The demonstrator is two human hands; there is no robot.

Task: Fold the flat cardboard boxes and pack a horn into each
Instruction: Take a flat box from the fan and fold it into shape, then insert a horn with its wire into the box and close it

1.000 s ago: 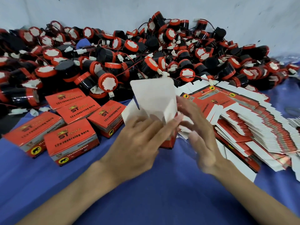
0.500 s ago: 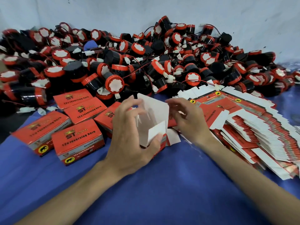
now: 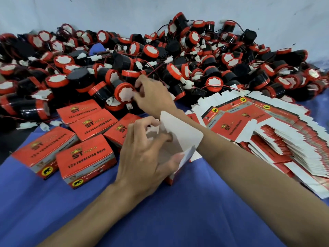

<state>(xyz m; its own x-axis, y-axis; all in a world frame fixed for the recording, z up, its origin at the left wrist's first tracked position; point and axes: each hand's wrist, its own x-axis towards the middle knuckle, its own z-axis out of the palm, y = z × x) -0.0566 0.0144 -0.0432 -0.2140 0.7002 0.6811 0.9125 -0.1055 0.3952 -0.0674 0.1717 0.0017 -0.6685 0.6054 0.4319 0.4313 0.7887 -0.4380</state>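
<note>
My left hand [image 3: 147, 157] grips a folded-up cardboard box [image 3: 179, 139] on the blue cloth, its white inside facing up and its top flap standing open. My right hand [image 3: 153, 97] reaches across the box to the near edge of the horn pile [image 3: 160, 59], fingers curled beside a black horn with a red rim [image 3: 122, 91]. Whether they hold that horn is blurred. A fanned stack of flat red and white boxes [image 3: 267, 131] lies to the right.
Several closed red boxes [image 3: 83, 157] printed "12v reversing horn" sit at the left. The blue cloth [image 3: 160, 220] covers the table. A pale wall [image 3: 124, 11] stands behind the pile. Loose wires and white plugs trail among the horns.
My right hand has left the box and moved up and away to the horn pile. My left hand stays on the box, now set up with its top open.
</note>
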